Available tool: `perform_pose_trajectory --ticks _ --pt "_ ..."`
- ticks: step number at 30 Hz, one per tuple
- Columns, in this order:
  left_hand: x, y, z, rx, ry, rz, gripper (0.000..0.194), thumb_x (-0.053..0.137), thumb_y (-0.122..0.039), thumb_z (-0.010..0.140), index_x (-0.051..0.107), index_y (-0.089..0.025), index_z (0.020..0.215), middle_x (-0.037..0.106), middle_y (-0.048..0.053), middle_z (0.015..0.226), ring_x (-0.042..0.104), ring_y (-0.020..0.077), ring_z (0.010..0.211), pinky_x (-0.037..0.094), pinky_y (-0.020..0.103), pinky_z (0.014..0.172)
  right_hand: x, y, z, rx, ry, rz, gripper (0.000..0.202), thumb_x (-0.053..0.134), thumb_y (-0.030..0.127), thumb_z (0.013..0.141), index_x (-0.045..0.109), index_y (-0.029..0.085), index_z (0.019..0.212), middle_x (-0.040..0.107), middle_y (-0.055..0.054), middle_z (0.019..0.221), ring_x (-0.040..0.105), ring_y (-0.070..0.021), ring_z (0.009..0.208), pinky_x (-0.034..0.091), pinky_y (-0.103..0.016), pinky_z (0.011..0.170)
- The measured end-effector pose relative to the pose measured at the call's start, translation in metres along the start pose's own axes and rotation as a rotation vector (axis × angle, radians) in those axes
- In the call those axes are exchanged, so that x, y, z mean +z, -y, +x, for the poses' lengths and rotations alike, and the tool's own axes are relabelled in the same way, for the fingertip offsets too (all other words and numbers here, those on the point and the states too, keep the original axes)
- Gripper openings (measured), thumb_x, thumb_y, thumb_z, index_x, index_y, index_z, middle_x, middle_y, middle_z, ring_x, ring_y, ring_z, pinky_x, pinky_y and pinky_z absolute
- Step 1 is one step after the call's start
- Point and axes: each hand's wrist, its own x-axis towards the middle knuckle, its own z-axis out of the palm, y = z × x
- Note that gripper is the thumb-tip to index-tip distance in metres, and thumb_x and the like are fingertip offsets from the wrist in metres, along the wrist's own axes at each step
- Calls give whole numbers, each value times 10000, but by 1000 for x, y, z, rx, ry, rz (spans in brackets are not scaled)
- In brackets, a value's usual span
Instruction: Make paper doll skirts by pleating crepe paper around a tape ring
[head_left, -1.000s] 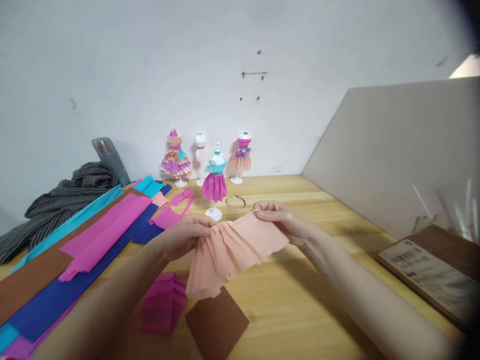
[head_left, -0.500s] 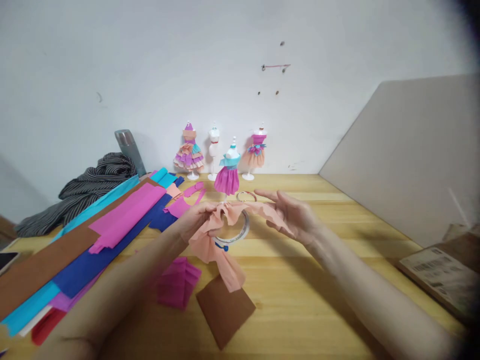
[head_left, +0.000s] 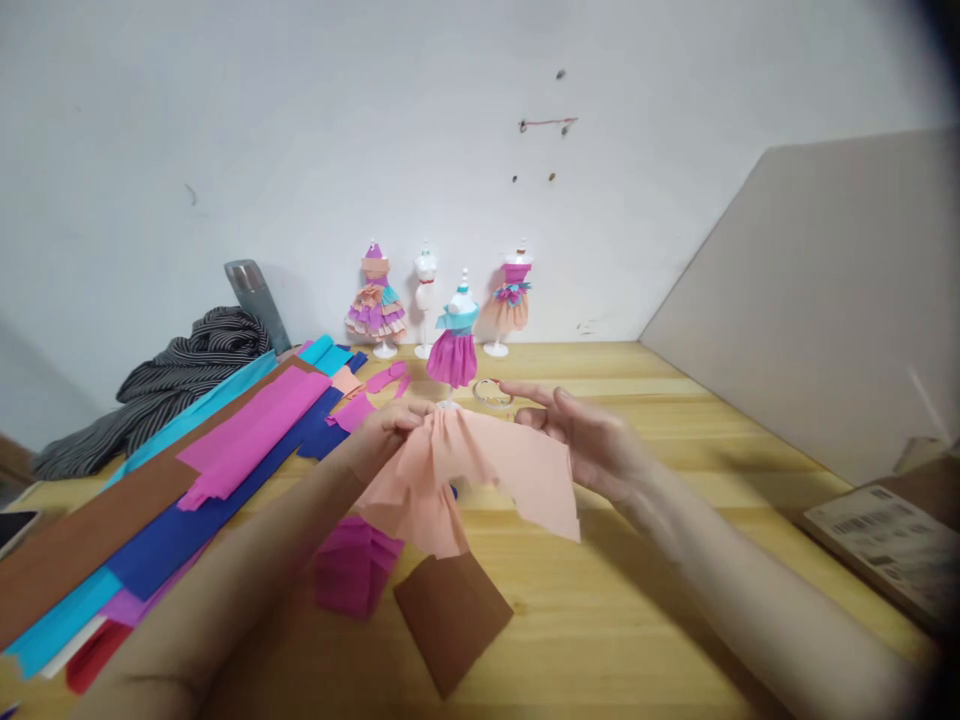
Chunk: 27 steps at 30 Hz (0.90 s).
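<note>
A strip of peach crepe paper hangs between my two hands above the table, gathered into folds on its left side. My left hand pinches the gathered top edge. At the upper right edge, my right hand grips the paper with curled fingers while its index finger points out to the left. Below the strip lie a brown paper square and a folded magenta paper piece. Just behind stands a small dress form in a turquoise top and magenta skirt. The paper hides most of a tape roll.
Several more small dress forms line the wall. Another ring-shaped roll lies behind my hands. Stacked coloured crepe paper, striped cloth and a bottle occupy the left. A cardboard box sits at the right edge.
The peach strip has swung from a twisted, edge-on curl to hanging spread out, now covering the tape roll. My right hand's fingers have curled in toward the paper's edge.
</note>
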Motion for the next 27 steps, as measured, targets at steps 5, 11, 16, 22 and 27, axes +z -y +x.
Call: perform_pose_trajectory --ticks 5,11,16,22,27 --pt "-9 -5 -3 41 101 103 201 607 -289 638 643 -114 730 615 44 673 544 152 623 396 245 572 2 -3 -2 -43 61 -147 446 756 448 677 626 179 1008 616 -25 764 570 -149 653 409 -240 561" --pt "5 -29 -21 370 193 836 105 484 -150 764 545 -145 679 480 -14 623 401 97 573 300 231 544 1 -5 -4 -143 172 -482 438 747 476 732 588 167 998 555 13 743 530 -114 618 403 -240 577" --pt "27 -28 -29 630 241 1198 164 432 -68 692 370 -183 592 392 -33 539 341 100 523 268 260 517 1 -6 -2 -75 263 -597 490 705 605 715 585 148 846 585 -8 719 559 -129 632 441 -259 608" --pt "39 -10 -28 766 260 1641 113 458 -119 738 502 -178 651 533 7 548 430 142 488 292 293 475 5 -5 -2 -8 199 -635 526 609 678 753 541 163 673 607 -14 622 587 -129 534 430 -245 534" --pt "44 -1 -26 807 258 1675 112 460 -131 765 544 -169 701 547 12 544 447 151 474 304 296 443 6 -11 1 73 255 -645 516 636 655 736 583 148 653 577 3 505 486 -91 394 387 -221 430"
